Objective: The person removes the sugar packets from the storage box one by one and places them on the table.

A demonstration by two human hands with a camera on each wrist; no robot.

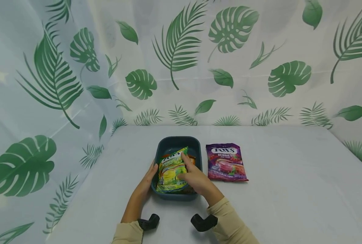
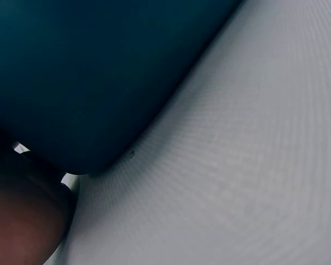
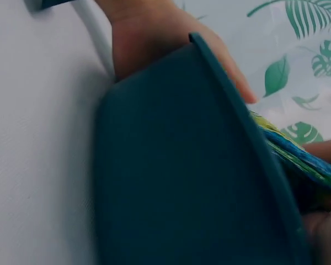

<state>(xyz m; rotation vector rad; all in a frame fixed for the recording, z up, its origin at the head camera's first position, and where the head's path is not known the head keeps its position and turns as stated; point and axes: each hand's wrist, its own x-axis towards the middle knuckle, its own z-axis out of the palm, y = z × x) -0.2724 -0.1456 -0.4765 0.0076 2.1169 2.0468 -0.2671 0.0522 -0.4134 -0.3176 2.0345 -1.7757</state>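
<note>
your right hand [image 1: 196, 178] pinches the green candy bag [image 1: 171, 171] over the tub [image 1: 196, 145]; your left hand [image 1: 148, 178] lies flat against the tub's side. the bag overhangs the near rim, so it may slide out toward you.

A staged recording booth: leaf-print curtains [image 1: 181, 61] enclose a white-covered table [image 1: 290, 189].
</note>
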